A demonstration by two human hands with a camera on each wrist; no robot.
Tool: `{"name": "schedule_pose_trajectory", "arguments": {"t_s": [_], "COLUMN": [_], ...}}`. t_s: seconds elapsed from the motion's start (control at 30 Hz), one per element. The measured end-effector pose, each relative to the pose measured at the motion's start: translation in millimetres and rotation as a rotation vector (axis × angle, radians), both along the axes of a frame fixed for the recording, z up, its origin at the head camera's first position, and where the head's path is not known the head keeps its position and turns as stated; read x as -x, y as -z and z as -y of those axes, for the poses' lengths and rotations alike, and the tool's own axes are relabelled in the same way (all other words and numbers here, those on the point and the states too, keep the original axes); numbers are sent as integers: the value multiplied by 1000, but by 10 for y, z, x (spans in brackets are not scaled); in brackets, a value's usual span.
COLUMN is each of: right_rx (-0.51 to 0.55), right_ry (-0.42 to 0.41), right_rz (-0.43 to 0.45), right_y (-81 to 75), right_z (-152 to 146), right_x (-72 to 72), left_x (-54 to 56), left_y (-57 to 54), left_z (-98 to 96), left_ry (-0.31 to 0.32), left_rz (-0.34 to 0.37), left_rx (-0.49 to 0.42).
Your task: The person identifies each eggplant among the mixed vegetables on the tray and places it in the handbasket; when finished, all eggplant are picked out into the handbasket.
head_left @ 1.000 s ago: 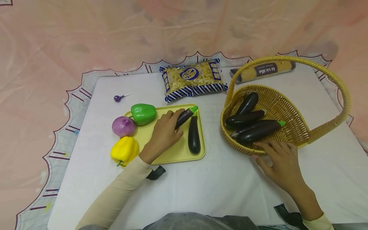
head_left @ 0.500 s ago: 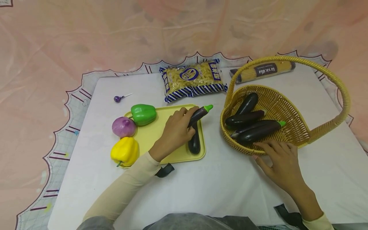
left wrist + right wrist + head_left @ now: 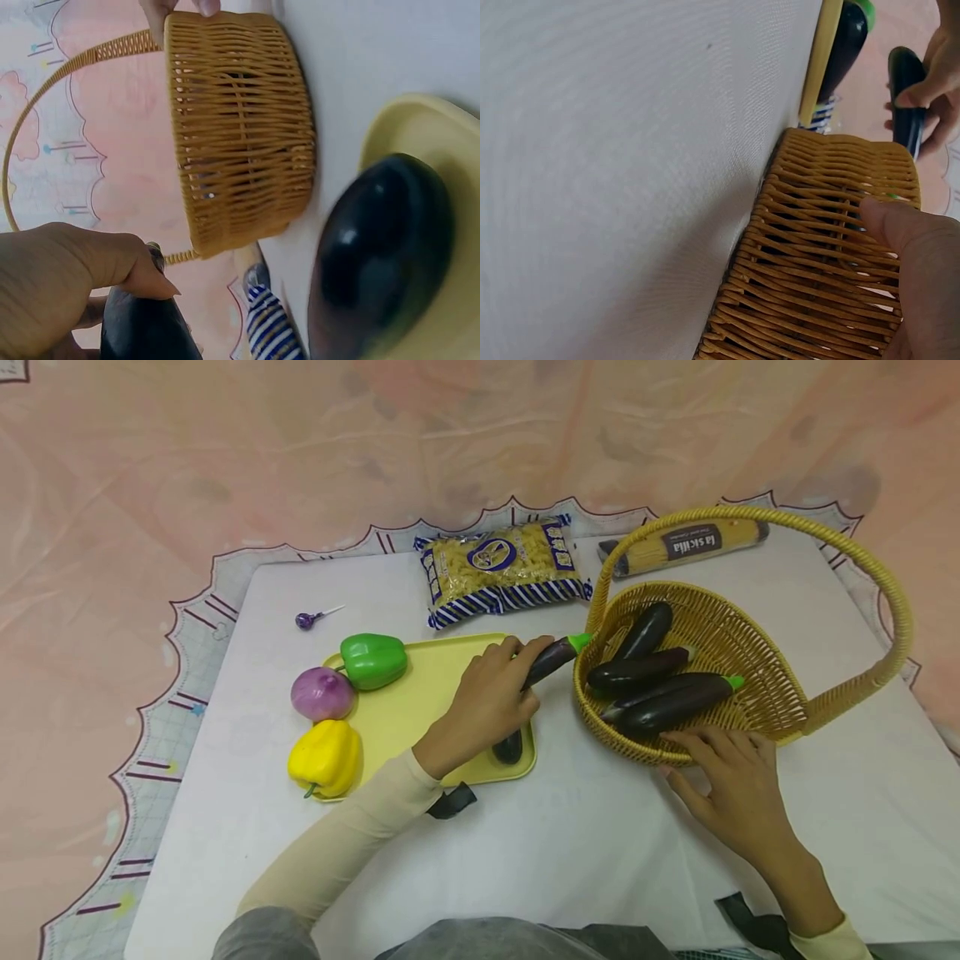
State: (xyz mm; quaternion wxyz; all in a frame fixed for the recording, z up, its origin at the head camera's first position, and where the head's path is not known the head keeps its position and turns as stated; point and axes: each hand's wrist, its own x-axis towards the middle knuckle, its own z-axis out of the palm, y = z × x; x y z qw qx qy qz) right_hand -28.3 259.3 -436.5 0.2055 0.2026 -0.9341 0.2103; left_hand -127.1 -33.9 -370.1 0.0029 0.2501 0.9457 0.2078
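My left hand (image 3: 487, 706) grips an eggplant (image 3: 553, 660) by its body, the green stem pointing toward the wicker basket (image 3: 750, 643). In the head view that stem overlaps the basket's left rim. Another eggplant (image 3: 508, 748) lies on the yellow tray (image 3: 420, 752), mostly hidden under my left hand; its dark end fills much of the left wrist view. Several eggplants (image 3: 671, 703) lie inside the basket. With my right hand (image 3: 731, 789) I hold the basket's near rim, thumb (image 3: 889, 221) outside and fingers over the inner side.
A green bell pepper (image 3: 373, 661), a purple onion (image 3: 322, 693) and a yellow bell pepper (image 3: 326, 758) sit along the tray's left side. Behind stand a pasta bag (image 3: 498, 568) and a spaghetti pack (image 3: 686, 547). A lollipop (image 3: 305, 621) lies at back left. The basket's tall handle (image 3: 896, 602) arches up.
My left hand has carried the eggplant rightward from over the tray to the basket's left rim, covering more of the tray's eggplant. The right hand and basket stay put.
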Motion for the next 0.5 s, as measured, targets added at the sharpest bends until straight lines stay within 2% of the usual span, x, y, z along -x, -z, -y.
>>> {"name": "schedule_pose_trajectory", "arguments": {"t_s": [0.5], "right_rx": [1], "right_ry": [-4], "right_rz": [15], "right_y": [4], "right_z": [-8], "right_x": [-1], "left_x": [50], "left_y": [-58], "left_z": [-254], "left_ry": [61], "left_rz": [18], "left_rx": [45]}}
